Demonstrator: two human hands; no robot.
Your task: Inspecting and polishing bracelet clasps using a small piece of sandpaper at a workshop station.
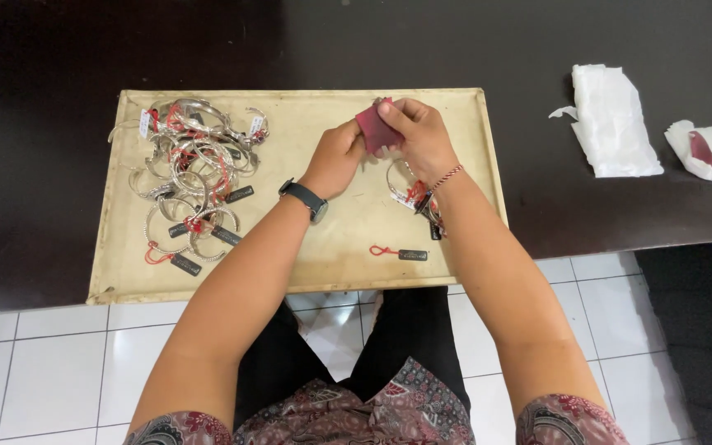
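Dark red cloth [375,129] is pinched between both hands, left hand [335,156] and right hand [418,136] gripping it over the beige tray [331,255]. Pile of silver bangles [195,177] sits well left of the left hand, a few more bangles [409,191] right under the right wrist.

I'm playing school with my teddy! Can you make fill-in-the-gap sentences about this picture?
1. Both hands hold a small ____ cloth over the tray.
2. The big pile of silver bangles lies on the tray's ____ side.
3. The left hand has a ____ on its wrist.
4. The loose black tag has a ____ string.

Missing words: red; left; watch; red
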